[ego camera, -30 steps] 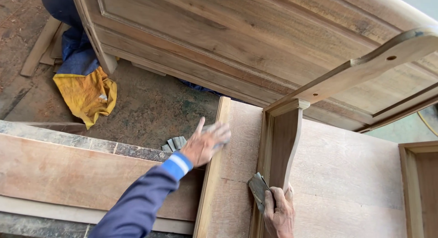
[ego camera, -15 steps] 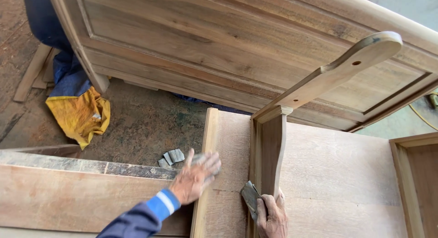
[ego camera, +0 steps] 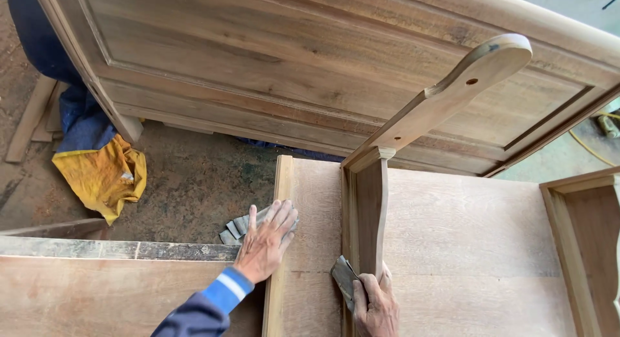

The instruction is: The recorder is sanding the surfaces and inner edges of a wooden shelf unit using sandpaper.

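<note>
My left hand (ego camera: pixel 266 241) lies flat, fingers spread, on the left edge rail (ego camera: pixel 279 182) of a bare wooden furniture panel (ego camera: pixel 465 227), with a grey piece of sandpaper pressed under its fingers. My right hand (ego camera: pixel 374 305) grips a folded grey piece of sandpaper (ego camera: pixel 342 280) against the base of an upright shaped wooden support (ego camera: pixel 369 214). A long curved wooden arm (ego camera: pixel 445 95) with a drilled hole rises from that support toward the upper right.
A large panelled wooden furniture piece (ego camera: pixel 290 59) stands just behind. A yellow cloth (ego camera: pixel 100 175) and blue fabric lie on the dusty floor at left. Loose grey sandpaper strips (ego camera: pixel 236 228) lie on the floor beside my left hand. Planks (ego camera: pixel 97 292) lie at lower left.
My left hand has slid back toward me along the panel's edge rail and now rests flat. My right hand stays at the support's base. The view shifted slightly left.
</note>
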